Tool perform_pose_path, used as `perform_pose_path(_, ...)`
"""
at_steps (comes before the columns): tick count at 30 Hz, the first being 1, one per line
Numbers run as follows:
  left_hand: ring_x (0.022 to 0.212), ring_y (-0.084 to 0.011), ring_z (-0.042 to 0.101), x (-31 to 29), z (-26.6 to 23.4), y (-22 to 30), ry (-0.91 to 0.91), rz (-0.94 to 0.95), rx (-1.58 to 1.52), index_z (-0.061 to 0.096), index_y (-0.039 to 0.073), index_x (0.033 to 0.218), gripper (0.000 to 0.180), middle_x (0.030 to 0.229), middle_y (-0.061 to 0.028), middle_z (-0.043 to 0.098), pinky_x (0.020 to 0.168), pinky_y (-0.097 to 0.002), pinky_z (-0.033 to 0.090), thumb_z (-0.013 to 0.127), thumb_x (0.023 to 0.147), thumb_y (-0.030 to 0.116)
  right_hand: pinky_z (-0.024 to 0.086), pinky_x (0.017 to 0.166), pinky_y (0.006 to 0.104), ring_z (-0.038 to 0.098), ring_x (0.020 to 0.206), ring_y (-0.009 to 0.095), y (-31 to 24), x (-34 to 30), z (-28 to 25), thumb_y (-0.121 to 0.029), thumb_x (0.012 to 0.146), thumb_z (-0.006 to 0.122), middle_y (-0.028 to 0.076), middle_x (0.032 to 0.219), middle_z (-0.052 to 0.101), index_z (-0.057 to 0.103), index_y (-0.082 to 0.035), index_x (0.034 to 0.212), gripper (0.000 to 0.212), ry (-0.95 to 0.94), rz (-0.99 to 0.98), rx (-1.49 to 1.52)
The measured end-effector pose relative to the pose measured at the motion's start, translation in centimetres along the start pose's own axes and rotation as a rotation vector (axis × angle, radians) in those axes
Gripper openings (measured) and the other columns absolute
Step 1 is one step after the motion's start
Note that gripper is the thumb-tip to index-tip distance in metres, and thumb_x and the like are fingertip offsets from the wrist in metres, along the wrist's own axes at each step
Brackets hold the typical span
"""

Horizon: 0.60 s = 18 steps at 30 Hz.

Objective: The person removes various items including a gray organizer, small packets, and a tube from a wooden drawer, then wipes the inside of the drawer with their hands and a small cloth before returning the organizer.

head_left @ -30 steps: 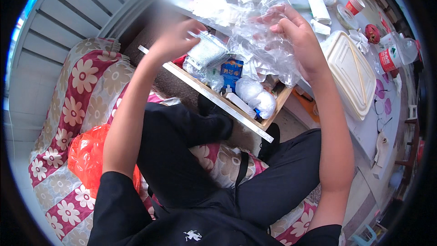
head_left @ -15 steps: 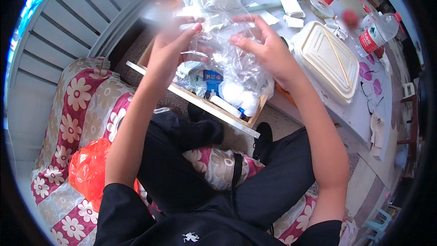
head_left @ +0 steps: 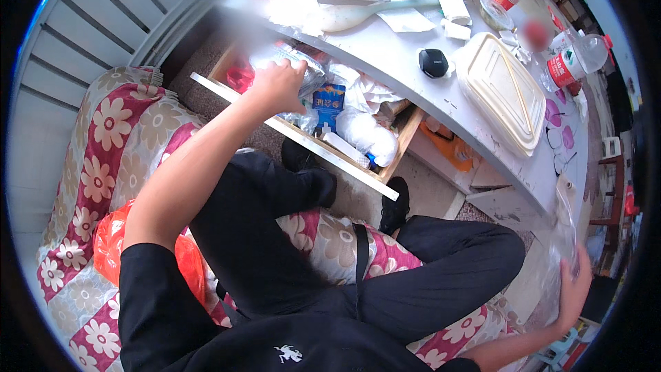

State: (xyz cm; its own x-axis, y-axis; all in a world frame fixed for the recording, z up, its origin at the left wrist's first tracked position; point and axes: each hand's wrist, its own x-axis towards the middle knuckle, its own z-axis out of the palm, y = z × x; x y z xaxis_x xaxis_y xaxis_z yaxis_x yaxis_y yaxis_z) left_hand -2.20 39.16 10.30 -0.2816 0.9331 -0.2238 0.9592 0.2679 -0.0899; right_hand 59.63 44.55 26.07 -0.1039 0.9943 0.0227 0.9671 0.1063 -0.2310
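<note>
The table [head_left: 389, 45] overhangs the back of the open drawer [head_left: 325, 152], likely hindering reach. Right of the drawer, the clear plastic bag [head_left: 553, 281] looks light, limp, slippery — best pinched by gathered folds; the right hand [head_left: 575, 293] meets it, grip unclear. Over the drawer's left end — left hand [head_left: 277, 87], fingers spread. White bundle [head_left: 372, 136], blue packet [head_left: 328, 100] crowd its middle.

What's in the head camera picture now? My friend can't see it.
The left hand is over an open, cluttered drawer; the right hand, far off to the right, is by clear plastic. Beside the drawer, a pale desk holds a lidded container and a clear bottle.
</note>
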Motion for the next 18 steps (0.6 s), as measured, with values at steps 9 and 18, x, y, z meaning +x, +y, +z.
perform_pose_path(9,0.085,-0.0387,0.067,-1.3,-5.8,2.6,0.467,-0.13,-0.251,0.069,0.008,0.105,0.033,0.088,-0.0218,0.067,0.077,-0.0465,0.053,0.06,0.074,0.014,0.037,0.107,0.0368,0.053,0.123,0.027,-3.7,-3.8,-1.0,-0.008,0.084,0.067,0.016,0.131,0.058,0.056,-0.002,0.131,0.048,0.122,-0.001,-0.07)
perform_pose_path(18,0.087,-0.0127,0.061,-4.7,-7.8,-1.0,0.603,0.328,-1.657,0.063,-0.007,0.112,0.033,0.097,-0.0069,0.066,0.079,-0.0268,0.048,0.061,0.081,0.002,0.045,0.102,0.0412,0.057,0.119,0.028,-27.3,7.0,11.6,-0.04,0.08,0.077,0.019,0.136,0.051,0.045,-0.008,0.14,0.075,-0.402,-0.896,0.783)
